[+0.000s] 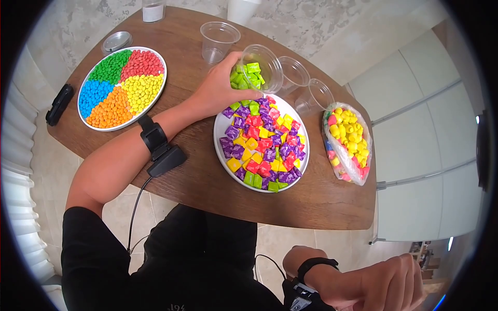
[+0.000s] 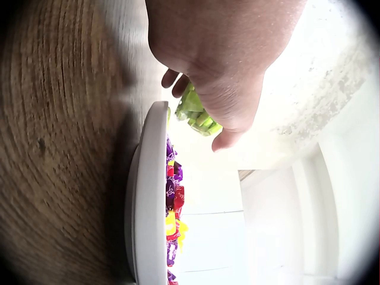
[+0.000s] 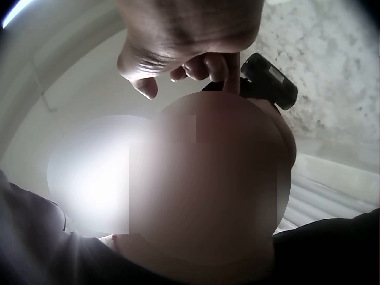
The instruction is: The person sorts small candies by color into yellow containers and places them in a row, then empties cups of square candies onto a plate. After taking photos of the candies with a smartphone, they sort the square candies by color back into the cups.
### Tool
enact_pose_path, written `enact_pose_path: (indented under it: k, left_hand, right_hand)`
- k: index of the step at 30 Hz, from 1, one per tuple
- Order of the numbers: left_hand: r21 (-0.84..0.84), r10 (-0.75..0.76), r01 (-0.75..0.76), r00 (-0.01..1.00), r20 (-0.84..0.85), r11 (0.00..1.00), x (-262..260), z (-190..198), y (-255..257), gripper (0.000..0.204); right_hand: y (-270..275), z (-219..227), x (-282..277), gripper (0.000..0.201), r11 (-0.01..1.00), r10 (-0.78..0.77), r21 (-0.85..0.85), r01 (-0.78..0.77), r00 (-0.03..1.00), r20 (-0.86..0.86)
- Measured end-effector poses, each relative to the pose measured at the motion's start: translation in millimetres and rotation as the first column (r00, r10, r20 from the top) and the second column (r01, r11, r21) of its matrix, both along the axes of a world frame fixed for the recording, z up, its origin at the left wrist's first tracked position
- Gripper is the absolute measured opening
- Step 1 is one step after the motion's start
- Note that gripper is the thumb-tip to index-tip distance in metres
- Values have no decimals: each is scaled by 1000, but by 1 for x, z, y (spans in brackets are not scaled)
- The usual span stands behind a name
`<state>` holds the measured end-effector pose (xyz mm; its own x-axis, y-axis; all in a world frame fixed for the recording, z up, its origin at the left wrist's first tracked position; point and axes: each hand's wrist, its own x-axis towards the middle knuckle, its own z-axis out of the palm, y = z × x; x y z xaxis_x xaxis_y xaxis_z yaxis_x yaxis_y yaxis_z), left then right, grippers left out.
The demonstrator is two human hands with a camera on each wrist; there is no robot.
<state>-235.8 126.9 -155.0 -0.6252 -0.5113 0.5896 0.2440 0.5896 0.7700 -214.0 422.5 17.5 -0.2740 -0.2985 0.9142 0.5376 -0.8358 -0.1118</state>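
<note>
My left hand (image 1: 218, 88) grips a clear plastic cup (image 1: 270, 70) of green wrapped candies (image 1: 248, 79), tipped over the far edge of a white plate (image 1: 220, 150). Purple, red, yellow and green wrapped candies (image 1: 264, 137) cover that plate. In the left wrist view, the hand (image 2: 222, 77) hangs beyond the plate's rim (image 2: 153, 196), green candies (image 2: 199, 116) showing between thumb and fingers. Away from the table, my right hand (image 1: 381, 285) is raised with loosely bent fingers. The right wrist view puts this hand (image 3: 190, 41) by the person's head, fingertips at a black head-worn device (image 3: 273, 80).
Left on the table are a round plate (image 1: 79, 106) of small candies sorted by colour, a lid (image 1: 117, 40) and a black object (image 1: 60, 105). Clear cups (image 1: 219, 41) line the far side. A plastic bag (image 1: 342, 160) of yellow and pink pieces stands right.
</note>
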Motion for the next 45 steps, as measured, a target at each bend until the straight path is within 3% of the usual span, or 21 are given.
enact_pose_path:
  k: [13, 17, 18, 19, 22, 24, 26, 31, 34, 37, 39, 40, 42, 45]
  left_hand:
    - [44, -22, 20, 999, 41, 999, 2, 2, -1, 80]
    - [67, 4, -10, 996, 90, 998, -1, -2, -4, 81]
    - [62, 1, -7, 995, 97, 998, 0, -3, -4, 81]
    - [36, 45, -48, 995, 89, 998, 1, -3, -4, 82]
    - [33, 112, -116, 988, 107, 993, -4, -9, -10, 86]
    - [66, 142, -154, 976, 165, 986, -5, -14, -18, 92]
    - [76, 134, -149, 976, 172, 986, -6, -17, -21, 94]
    - [13, 172, -178, 965, 199, 984, 2, -13, -16, 101]
    - [85, 103, -129, 960, 261, 988, 4, -10, -13, 110]
    - [211, 16, -56, 983, 185, 976, 12, -13, -2, 111]
    - [297, -134, 130, 991, -5, 946, 25, -14, 8, 110]
    - [293, -134, 126, 991, 9, 948, 38, -12, 17, 110]
    - [271, 13, -56, 987, 160, 961, 71, -4, 43, 108]
    - [202, -19, -10, 990, 139, 979, 127, 24, 97, 113]
  right_hand:
    - [1, -2, 1, 42, 998, -13, -60, 10, 998, -56]
    - [28, -28, -19, 28, 995, -43, 89, 48, 997, -57]
    - [28, -31, -30, 31, 978, -34, 204, 47, 997, -66]
    - [23, -31, -39, 35, 948, -19, 315, 41, 997, -73]
    - [-24, -31, -64, 53, 741, -175, 672, 4, 967, 187]
    - [-55, -46, -99, 54, 684, -124, 726, -69, 970, 209]
    - [-73, -61, -119, 53, 620, -205, 785, -4, 964, 167]
    - [-86, -87, -140, 50, 578, -237, 815, -33, 949, 206]
    - [-87, -96, -145, 47, 575, -234, 818, -25, 953, 193]
    - [-88, -99, -145, 45, 553, -274, 833, 21, 949, 158]
    - [-86, -101, -144, 44, 568, -264, 823, 3, 948, 179]
    - [-85, -98, -142, 43, 565, -261, 825, 12, 951, 165]
    - [-83, -96, -140, 42, 565, -258, 825, 13, 953, 162]
    - [-80, -93, -137, 39, 578, -228, 815, 37, 966, 118]
